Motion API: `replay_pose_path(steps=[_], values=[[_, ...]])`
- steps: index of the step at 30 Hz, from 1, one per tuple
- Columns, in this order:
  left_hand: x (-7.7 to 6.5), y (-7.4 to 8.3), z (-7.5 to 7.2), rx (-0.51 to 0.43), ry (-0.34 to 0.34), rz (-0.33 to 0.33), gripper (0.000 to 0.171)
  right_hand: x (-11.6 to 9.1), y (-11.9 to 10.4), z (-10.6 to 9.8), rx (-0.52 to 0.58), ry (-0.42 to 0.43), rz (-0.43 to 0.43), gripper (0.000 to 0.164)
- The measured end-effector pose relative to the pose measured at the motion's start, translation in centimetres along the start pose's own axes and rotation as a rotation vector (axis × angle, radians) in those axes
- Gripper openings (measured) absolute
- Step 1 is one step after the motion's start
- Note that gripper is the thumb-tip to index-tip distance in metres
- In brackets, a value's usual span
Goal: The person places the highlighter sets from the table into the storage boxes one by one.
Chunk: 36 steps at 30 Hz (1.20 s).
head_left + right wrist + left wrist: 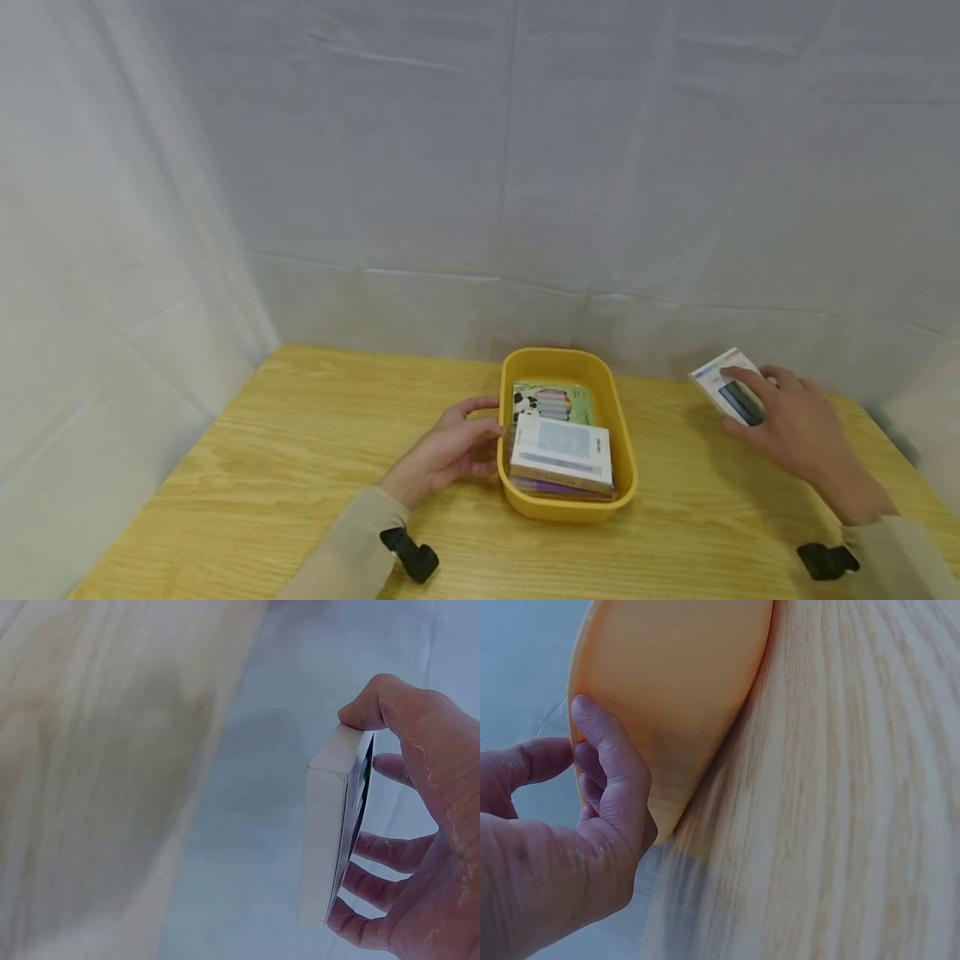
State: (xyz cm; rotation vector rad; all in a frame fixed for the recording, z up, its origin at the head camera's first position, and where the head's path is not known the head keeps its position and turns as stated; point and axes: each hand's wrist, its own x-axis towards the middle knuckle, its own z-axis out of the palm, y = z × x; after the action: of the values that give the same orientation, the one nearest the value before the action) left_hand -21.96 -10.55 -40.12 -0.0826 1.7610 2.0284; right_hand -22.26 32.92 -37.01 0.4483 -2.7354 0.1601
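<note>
A yellow plastic bin stands on the wooden table. My left hand grips its left rim, thumb at the edge and fingers along the outer wall. Inside lie a green pack with a panda and colored sticks, a white box with a pale blue panel, and something purple beneath. Off to the right, my right hand holds a small white box with a rainbow strip and dark panel. Thumb and fingertips pinch this box by its edges, tilted above the table.
The wooden tabletop reaches back to a hanging white sheet, with more sheeting at both sides. The bin's far end is near the table's back edge. Dark straps sit on both sleeves.
</note>
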Motion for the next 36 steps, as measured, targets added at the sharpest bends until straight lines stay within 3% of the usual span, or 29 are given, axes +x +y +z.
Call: replay_pose_path(steps=[15,36], values=[[0.0,-0.1,-0.1,0.009,0.012,0.003,0.058,1.7,-3.7,-2.1,0.005,0.098,-0.069,0.065],[0.0,0.0,-0.3,0.016,0.022,-0.015,0.058,3.7,-7.1,-3.4,0.014,0.031,-0.105,0.061]])
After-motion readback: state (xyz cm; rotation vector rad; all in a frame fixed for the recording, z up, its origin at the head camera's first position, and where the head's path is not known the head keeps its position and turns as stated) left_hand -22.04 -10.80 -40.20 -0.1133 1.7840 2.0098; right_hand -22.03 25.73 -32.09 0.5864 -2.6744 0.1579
